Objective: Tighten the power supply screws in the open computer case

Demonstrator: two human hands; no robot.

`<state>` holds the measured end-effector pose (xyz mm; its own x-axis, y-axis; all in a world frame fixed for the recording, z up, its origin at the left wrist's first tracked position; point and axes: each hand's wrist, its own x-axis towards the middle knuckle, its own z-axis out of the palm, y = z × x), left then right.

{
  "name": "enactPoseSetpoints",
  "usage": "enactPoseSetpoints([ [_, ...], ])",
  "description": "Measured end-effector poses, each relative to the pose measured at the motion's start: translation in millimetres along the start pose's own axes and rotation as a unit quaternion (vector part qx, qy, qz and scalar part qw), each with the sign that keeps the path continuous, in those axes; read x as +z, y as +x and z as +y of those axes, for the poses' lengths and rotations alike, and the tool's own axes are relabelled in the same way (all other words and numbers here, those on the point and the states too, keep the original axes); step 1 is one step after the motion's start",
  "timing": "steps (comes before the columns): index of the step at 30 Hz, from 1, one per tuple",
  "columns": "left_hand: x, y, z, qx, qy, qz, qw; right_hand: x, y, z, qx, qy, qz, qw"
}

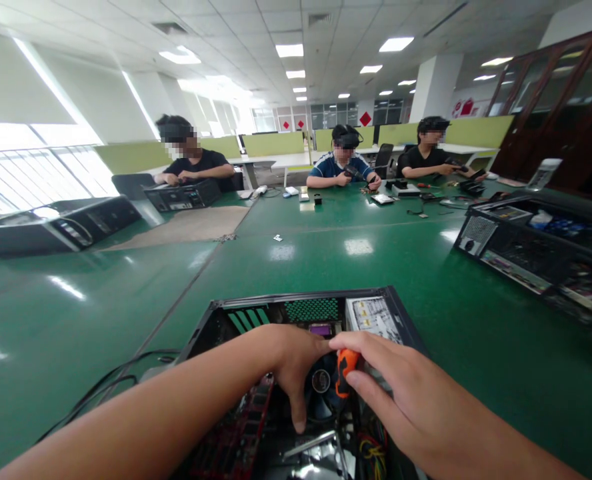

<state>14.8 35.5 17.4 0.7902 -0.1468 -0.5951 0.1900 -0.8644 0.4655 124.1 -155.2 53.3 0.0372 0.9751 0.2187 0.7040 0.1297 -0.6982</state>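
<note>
An open black computer case (391, 313) lies before me, its inside showing. In my right hand (401, 387) is an orange-and-black screwdriver (346, 373), held upright by its handle; its shaft and tip are hidden. My left hand (296, 360) reaches over the inside of the case, thumb stretched down and apart from the fingers. Its fingers point toward the right fingertips and are partly hidden. Below them sits a dark cooling fan (321, 381) with a round label. A silver power supply (376, 320) fills the far right corner, and colored cables (373, 457) run beside my right hand.
Another opened computer case (531, 260) stands on the right of the green table (316, 267). More cases (61, 223) are at the left. Three people sit across the table, with small parts (383, 199) before them. Black cables (101, 387) trail by my left forearm.
</note>
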Motion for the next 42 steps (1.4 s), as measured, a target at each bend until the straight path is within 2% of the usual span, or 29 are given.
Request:
enactPoseSetpoints([
  [4,1.3,0.1,-0.6,-0.001,0.003,0.001,1.0,0.7,0.5,0.2,-0.001,0.003,0.004,1.0],
  [8,2.2,-0.9,0.9,-0.032,0.022,0.013,0.999,-0.3,-0.1,-1.0,0.014,0.009,-0.005,1.0],
  [17,-0.1,-4.1,4.3,-0.061,0.041,0.0,0.997,-2.5,-2.3,-2.3,0.003,0.032,0.011,0.999],
  [23,-3.2,-10.2,14.5,-0.099,0.039,0.0,0.994,-3.5,9.0,5.8,0.003,0.029,0.073,0.997],
  [31,-4.2,-6.7,13.1,-0.106,0.07,-0.013,0.992,-0.9,40.8,18.3,-0.03,0.015,0.092,0.995],
  [35,-5.0,-7.2,13.2,-0.075,0.044,-0.001,0.996,1.1,36.6,22.4,-0.036,0.009,0.08,0.996],
  [38,-5.6,-7.6,13.2,-0.089,0.045,-0.007,0.995,0.9,31.6,22.5,-0.04,0.003,0.071,0.997],
  [42,-4.7,-6.6,10.8,-0.102,0.058,-0.003,0.993,1.0,31.6,24.0,-0.024,-0.007,0.091,0.995],
])
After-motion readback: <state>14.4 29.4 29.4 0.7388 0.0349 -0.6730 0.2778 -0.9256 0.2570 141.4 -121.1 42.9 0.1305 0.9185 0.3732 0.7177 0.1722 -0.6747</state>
